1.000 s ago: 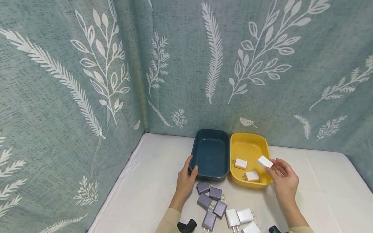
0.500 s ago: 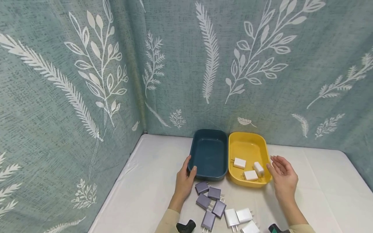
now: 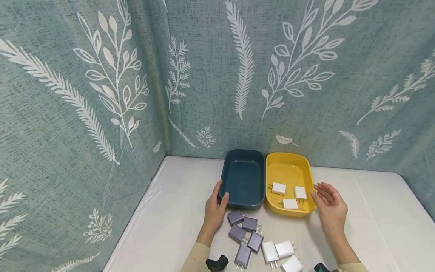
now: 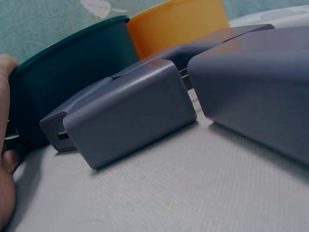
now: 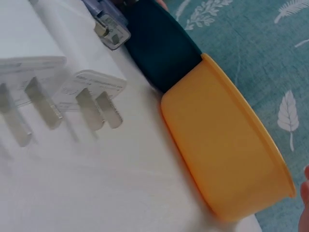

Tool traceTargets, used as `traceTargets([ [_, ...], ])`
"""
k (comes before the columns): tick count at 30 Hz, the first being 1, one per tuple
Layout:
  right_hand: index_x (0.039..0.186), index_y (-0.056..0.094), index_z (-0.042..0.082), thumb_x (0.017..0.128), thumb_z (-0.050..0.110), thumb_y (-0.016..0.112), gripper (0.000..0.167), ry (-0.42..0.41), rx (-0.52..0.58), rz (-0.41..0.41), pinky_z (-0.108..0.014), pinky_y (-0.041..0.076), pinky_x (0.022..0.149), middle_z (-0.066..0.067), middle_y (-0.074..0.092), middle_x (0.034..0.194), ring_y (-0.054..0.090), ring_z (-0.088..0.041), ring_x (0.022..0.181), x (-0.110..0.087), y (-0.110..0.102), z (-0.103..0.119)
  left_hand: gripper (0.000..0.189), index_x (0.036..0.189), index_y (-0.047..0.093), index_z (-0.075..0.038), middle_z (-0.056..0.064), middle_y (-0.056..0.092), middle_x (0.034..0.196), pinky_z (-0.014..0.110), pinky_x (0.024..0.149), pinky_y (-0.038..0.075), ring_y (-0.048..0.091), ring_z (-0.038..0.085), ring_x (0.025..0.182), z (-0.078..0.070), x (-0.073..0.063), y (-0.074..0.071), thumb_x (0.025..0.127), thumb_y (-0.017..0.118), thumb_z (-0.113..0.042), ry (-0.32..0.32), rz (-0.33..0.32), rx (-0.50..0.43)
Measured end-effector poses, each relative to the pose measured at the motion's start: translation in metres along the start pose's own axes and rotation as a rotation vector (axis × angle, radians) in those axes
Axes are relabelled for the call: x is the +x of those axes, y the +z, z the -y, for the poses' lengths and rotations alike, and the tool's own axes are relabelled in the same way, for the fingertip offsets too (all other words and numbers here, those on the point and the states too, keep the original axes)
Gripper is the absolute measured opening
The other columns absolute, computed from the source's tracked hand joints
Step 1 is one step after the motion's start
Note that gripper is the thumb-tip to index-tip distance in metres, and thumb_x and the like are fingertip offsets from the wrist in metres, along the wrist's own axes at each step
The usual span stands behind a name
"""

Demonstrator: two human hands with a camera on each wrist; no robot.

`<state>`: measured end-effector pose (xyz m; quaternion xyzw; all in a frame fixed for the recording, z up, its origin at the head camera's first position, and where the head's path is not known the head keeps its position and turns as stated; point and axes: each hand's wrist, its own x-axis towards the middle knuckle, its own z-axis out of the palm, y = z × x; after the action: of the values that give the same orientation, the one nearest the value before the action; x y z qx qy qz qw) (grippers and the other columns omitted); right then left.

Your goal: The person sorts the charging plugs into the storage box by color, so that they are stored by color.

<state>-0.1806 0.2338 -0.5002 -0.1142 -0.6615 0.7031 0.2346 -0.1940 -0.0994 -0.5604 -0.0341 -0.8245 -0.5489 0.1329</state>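
My left hand (image 3: 215, 213) rests against the near left corner of the dark blue bin (image 3: 242, 204), fingers along its side and thumb at its front. My right hand (image 3: 332, 207), holding nothing, is right at the right rim of the yellow bin (image 3: 289, 212), fingers loosely bent. Three white charger plugs lie inside the yellow bin: one on the left (image 3: 278, 188), one at the front (image 3: 290, 204), one on the right (image 3: 300, 192). Bare floor shows in the blue bin. Purple-grey charger plugs (image 3: 242, 255) lie in front of it, large in the left wrist view.
More white charger plugs (image 3: 284, 249) lie on the white-covered table (image 3: 163, 226), prongs visible in the right wrist view. The two bins stand side by side, close to a green leaf-patterned curtain (image 3: 210, 94) behind. Another curtain side closes off the left.
The right hand has let go of a white charger plug, which dropped into the yellow bin's right side and settled flat. The left hand stays at the blue bin.
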Motion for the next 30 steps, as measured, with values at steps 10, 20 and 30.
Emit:
traceTargets([
  [10, 0.116, 0.061, -0.005, 0.081, -0.010, 0.070, 0.036, -0.068, -0.039, 0.023, -0.010, 0.054, 0.082, 0.001, 0.071, 0.104, 0.068, -0.002, 0.095, -0.007, 0.001, -0.005, 0.054, 0.150, 0.037, -0.024, 0.006, 0.043, 0.152, 0.043, 0.115, 0.037, 0.041, 0.022, 0.141, 0.001, 0.002, 0.000, 0.100, 0.052, -0.036, 0.005, -0.005, 0.005],
  [20, 0.118, 0.058, -0.012, 0.081, -0.013, 0.068, 0.038, -0.097, -0.021, 0.057, -0.012, 0.054, 0.083, 0.002, 0.071, 0.103, 0.069, -0.004, 0.095, -0.014, 0.001, -0.003, 0.054, 0.150, 0.037, -0.024, 0.007, 0.043, 0.153, 0.042, 0.115, 0.037, 0.042, 0.023, 0.141, 0.001, 0.000, 0.001, 0.100, 0.052, -0.036, 0.002, -0.001, 0.002],
  [30, 0.118, 0.057, -0.012, 0.080, -0.015, 0.068, 0.040, -0.160, -0.100, 0.083, -0.012, 0.053, 0.086, -0.001, 0.070, 0.107, 0.068, -0.002, 0.097, -0.021, 0.002, 0.000, 0.054, 0.150, 0.037, -0.024, 0.007, 0.044, 0.152, 0.043, 0.114, 0.037, 0.043, 0.023, 0.140, 0.001, 0.000, 0.001, 0.100, 0.052, -0.036, 0.008, -0.003, 0.000],
])
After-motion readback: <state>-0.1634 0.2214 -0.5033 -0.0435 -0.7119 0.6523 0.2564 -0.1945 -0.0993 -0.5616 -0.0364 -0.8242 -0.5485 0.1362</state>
